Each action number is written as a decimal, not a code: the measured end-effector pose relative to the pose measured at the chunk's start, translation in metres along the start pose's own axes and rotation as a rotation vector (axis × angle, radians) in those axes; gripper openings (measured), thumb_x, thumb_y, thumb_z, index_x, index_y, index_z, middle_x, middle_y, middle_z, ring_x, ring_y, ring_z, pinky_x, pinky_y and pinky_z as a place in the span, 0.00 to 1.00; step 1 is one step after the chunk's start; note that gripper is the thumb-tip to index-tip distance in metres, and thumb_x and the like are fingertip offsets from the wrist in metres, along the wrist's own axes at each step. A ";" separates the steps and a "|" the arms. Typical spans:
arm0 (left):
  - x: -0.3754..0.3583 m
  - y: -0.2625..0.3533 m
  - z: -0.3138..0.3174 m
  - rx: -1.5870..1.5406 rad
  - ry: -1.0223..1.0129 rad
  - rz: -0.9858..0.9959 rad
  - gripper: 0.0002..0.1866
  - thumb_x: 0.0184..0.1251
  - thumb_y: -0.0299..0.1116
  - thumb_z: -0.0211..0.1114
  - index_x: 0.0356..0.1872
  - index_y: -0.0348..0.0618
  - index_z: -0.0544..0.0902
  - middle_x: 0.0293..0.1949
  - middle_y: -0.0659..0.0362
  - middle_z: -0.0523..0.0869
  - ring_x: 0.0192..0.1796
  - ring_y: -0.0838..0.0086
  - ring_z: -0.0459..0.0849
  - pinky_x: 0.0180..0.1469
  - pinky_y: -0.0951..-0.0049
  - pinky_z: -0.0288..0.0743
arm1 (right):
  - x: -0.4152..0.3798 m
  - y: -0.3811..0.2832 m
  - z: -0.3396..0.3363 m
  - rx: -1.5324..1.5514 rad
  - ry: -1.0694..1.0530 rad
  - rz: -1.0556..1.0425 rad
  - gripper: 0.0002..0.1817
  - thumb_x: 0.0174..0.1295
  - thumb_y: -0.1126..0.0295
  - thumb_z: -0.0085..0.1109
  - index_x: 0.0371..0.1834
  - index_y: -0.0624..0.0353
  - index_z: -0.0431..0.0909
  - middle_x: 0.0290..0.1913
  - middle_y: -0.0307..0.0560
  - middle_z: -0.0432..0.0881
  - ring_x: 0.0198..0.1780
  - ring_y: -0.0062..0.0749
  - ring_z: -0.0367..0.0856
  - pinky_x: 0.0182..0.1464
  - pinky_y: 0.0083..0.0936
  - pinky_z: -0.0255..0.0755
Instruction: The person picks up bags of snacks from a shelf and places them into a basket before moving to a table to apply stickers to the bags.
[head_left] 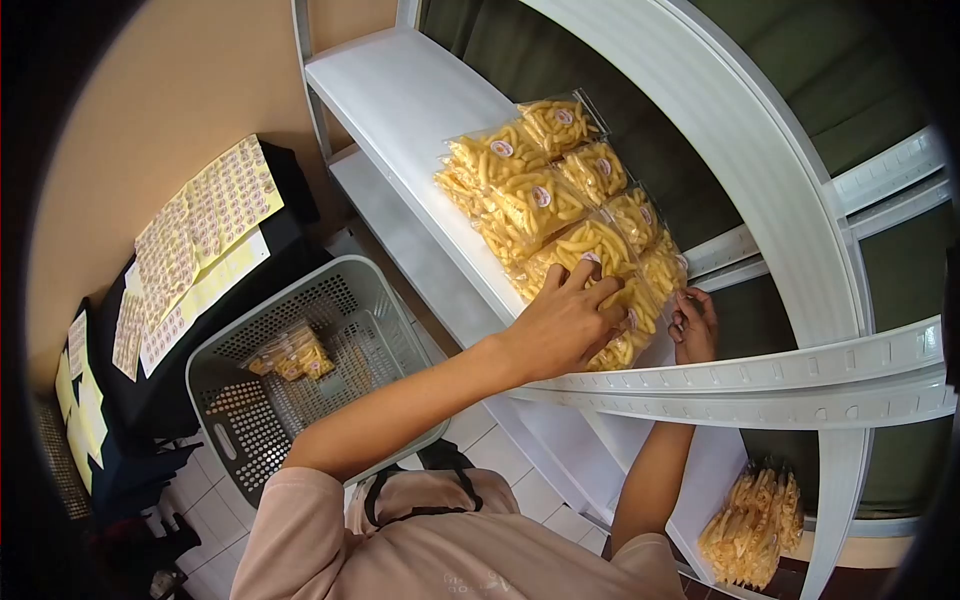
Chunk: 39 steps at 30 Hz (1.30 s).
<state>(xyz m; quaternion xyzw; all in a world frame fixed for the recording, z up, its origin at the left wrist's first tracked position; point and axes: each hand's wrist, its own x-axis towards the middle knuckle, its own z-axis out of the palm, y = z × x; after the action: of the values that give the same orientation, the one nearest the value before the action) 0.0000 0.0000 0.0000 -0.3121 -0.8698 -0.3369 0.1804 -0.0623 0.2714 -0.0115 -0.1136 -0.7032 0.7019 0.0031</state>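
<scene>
Clear bags of yellow stick-shaped snacks (540,198) lie in rows on the white shelf, with round stickers on several. My left hand (570,318) rests over the nearest bags, its fingers bent onto a bag of snack sticks (590,242) beside its sticker. Part of that bag is hidden under the hand. At the right edge of the pile is my right hand (695,325), its fingers curled in close to a bag's edge. Whatever its fingertips may pinch is too small to make out. A shelf upright crosses in front of my right forearm.
A grey perforated basket (225,440) stands at left with a few snack bags (295,355) inside. Sticker sheets (205,220) lie on a black-covered table. White metal shelf frames (740,390) curve close around my right arm. More bagged snacks (752,525) sit at lower right.
</scene>
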 end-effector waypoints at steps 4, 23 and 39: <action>-0.001 0.001 0.004 -0.010 0.011 0.004 0.12 0.60 0.35 0.64 0.44 0.47 0.83 0.53 0.57 0.77 0.53 0.60 0.69 0.49 0.59 0.63 | -0.015 -0.003 0.011 0.067 0.083 -0.164 0.14 0.59 0.75 0.63 0.47 0.57 0.72 0.28 0.38 0.74 0.22 0.12 0.64 0.17 0.10 0.54; 0.003 -0.002 0.006 0.040 -0.026 0.009 0.13 0.60 0.36 0.63 0.45 0.45 0.84 0.53 0.56 0.76 0.54 0.59 0.69 0.48 0.59 0.64 | 0.005 0.008 0.017 -0.376 0.234 -0.504 0.07 0.63 0.72 0.59 0.41 0.63 0.82 0.20 0.30 0.70 0.22 0.11 0.63 0.23 0.13 0.56; -0.002 0.002 0.001 -0.017 0.028 -0.022 0.13 0.60 0.36 0.65 0.45 0.45 0.83 0.54 0.54 0.74 0.55 0.59 0.68 0.50 0.58 0.64 | 0.044 0.043 -0.025 0.212 0.036 0.227 0.07 0.65 0.66 0.55 0.37 0.58 0.77 0.28 0.37 0.77 0.19 0.15 0.66 0.15 0.14 0.53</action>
<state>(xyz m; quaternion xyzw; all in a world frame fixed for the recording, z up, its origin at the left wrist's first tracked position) 0.0028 0.0008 -0.0012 -0.2992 -0.8677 -0.3507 0.1859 -0.0946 0.3027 -0.0602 -0.2041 -0.6077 0.7658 -0.0518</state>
